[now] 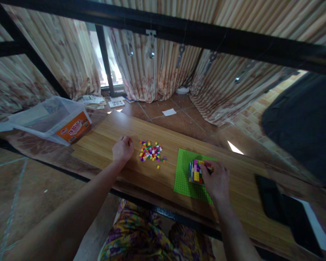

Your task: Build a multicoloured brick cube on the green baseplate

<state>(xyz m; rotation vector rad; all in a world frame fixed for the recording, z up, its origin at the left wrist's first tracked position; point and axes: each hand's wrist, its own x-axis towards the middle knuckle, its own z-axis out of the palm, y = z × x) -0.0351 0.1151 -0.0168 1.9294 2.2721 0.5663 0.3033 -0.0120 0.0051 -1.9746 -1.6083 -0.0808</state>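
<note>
A small hollow-looking structure of colourful toy bricks (196, 171) stands on a green studded baseplate (182, 181) on the wooden board. My right hand (217, 178) is closed at its right upper side, with thumb and fingers bent over the top bricks; a single brick in the fingertips cannot be made out. Left of the baseplate lies a spread pile of loose small bricks (151, 151) in many colours, with one yellow brick (158, 167) apart from it. My left hand (122, 148) rests on the board just left of the pile, its fingers curled; the inside of it is hidden.
A clear plastic bin (49, 123) with an orange label stands at the far left of the table. Dark flat devices (274, 199) lie at the right end. A black metal bar (163, 18) with hanging clips crosses above. Curtains (152, 69) hang behind.
</note>
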